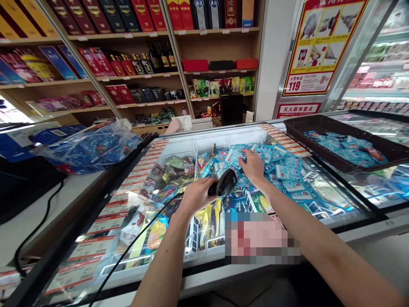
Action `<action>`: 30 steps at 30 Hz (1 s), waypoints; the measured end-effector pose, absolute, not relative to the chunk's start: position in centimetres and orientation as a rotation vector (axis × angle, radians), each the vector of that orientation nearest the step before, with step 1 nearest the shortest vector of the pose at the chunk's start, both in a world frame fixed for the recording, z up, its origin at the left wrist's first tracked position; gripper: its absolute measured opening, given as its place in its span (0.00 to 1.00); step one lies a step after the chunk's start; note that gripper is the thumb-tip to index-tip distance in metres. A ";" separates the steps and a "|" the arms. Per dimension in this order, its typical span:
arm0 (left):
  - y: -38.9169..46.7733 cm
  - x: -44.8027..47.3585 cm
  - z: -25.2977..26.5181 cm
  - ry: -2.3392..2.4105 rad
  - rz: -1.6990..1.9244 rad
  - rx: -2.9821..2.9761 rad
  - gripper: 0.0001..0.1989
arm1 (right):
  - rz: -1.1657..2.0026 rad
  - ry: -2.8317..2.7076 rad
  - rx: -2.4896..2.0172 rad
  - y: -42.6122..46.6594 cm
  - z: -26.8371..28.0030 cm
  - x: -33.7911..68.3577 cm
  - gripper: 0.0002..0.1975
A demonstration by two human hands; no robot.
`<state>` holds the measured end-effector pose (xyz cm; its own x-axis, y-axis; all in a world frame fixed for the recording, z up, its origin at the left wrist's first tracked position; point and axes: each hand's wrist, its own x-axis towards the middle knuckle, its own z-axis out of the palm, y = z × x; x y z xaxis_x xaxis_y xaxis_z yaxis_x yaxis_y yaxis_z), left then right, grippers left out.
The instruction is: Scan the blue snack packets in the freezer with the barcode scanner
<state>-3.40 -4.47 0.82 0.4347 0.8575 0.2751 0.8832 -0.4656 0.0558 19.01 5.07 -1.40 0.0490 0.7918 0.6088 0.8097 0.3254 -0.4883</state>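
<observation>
Spanning the foreground, a glass-topped freezer (207, 139), dark basket (295, 125) at right, heap of blue packets (292, 175) right of middle. Left hand (195, 192) and right hand (254, 168) over freezer: left fingers closed around black corded scanner (228, 182), right fingers part-curled at a single packet (235, 156) on heap's left side, can't tell if gripped.

Left hand (197, 197) around scanner (228, 182), right hand (253, 168) at blue packets (289, 172)
</observation>
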 end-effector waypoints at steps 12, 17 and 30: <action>-5.1 -1.9 1.1 -1.479 -0.382 -2.747 0.22 | -0.050 -1.818 -1.440 6.0 -1.8 19.7 0.15; -5.4 -1.1 1.0 -1.481 -0.380 -2.751 0.23 | -0.020 -1.812 -1.386 5.9 -1.2 19.9 0.15; -7.0 -2.3 1.4 -1.493 -1.033 -2.823 0.31 | -0.156 -1.923 -1.428 1.1 3.6 20.7 0.35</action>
